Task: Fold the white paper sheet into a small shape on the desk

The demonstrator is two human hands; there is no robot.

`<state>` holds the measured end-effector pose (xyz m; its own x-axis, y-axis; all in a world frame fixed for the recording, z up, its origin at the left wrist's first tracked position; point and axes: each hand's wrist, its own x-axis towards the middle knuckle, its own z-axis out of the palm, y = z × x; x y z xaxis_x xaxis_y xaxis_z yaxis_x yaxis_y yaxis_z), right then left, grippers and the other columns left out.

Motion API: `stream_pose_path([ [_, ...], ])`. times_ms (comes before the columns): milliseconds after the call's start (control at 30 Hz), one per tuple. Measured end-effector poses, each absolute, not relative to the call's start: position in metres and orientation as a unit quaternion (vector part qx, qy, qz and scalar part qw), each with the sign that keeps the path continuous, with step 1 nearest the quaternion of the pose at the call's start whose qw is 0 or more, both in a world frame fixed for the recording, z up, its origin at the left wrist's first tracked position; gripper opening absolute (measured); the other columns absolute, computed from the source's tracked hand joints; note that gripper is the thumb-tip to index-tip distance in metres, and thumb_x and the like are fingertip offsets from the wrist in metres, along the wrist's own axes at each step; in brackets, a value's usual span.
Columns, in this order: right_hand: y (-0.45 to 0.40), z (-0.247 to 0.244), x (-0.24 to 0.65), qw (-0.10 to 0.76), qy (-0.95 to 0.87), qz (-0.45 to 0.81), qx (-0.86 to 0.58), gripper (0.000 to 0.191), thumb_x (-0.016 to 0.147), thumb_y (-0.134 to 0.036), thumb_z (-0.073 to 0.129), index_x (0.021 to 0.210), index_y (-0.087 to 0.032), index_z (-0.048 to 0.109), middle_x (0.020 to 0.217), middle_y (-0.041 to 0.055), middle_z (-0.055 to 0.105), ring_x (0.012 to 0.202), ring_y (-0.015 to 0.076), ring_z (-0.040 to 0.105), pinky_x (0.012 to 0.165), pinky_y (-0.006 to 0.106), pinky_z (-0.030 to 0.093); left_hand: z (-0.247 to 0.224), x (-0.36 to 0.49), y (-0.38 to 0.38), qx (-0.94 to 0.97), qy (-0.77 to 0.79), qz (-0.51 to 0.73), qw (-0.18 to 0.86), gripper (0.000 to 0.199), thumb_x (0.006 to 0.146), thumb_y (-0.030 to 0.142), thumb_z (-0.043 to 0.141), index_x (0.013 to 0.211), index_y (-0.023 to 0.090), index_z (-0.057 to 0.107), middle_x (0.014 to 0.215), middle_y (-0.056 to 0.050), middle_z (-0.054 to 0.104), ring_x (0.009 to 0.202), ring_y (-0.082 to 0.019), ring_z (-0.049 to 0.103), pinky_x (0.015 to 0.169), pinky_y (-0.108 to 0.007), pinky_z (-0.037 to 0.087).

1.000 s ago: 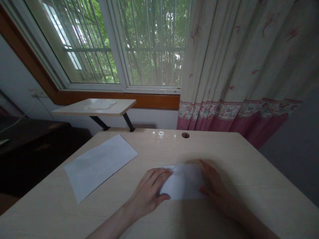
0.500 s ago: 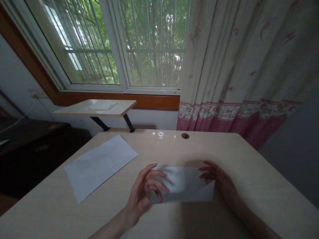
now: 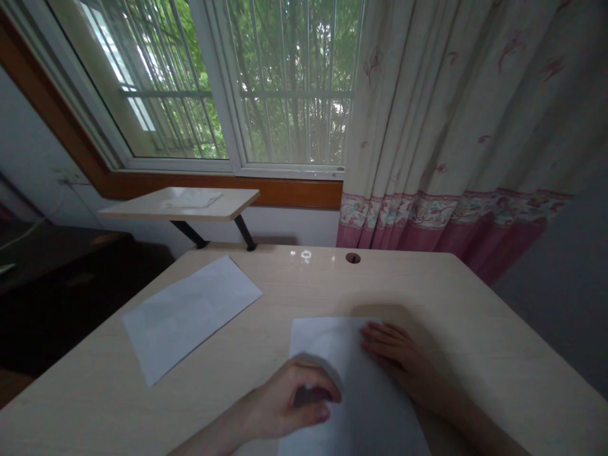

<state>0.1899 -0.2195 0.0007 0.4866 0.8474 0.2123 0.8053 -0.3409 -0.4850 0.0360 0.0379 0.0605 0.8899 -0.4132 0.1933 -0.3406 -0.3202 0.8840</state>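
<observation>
A: So here we are, and the thin white rectangular paper sheet (image 3: 323, 334) lies on the pale wood-grain table (image 3: 285, 294), right beneath both sets of fingers!

B: And look at the bare left hand (image 3: 280, 400): fingers curled over, thumb apart from them, a gap between, nothing pinched that I can see. Is it touching the paper? From here, I cannot tell.

A: The bare right hand (image 3: 412, 362) has its fingers nearly straight, close together, lying over the sheet's far right corner. How hard they press, the view doesn't show.

B: That's where I'd worry. If that pressure is light, one sideways brush from those curled left fingers could swing the whole sheet askew.

A: And the far left corner, out beyond the left fingers, has no finger on it! A bit of lift there, I reckon, and it curls or slides.

B: Press too hard while dragging, though, and thin paper like that could buckle into a stray crease between the two hands.

A: The near edge runs out of view, below the left fingers, so a skew down there might go unnoticed.

B: Off to the left of those fingers, well apart, lies a second white rectangular paper (image 3: 190, 322). Only a wide sweep of the left forearm would nudge that one, I'd say.
</observation>
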Motion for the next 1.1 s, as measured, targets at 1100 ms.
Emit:
stream_pose_path([
  [1100,-0.222,0.037,0.175,0.233,-0.599,0.076,-0.762,0.027,0.098,-0.033,0.049,0.116,-0.03,0.068,0.125,0.0011,0.065,0.129,0.0247,0.049,0.105,0.047,0.042,0.045,0.042,0.051,0.948,-0.241,-0.011,0.205,0.092,0.076,0.067,0.064,0.148,0.021,0.029,0.153,-0.015,0.03,0.142,-0.034,0.025,0.114,-0.064,0.007],
])
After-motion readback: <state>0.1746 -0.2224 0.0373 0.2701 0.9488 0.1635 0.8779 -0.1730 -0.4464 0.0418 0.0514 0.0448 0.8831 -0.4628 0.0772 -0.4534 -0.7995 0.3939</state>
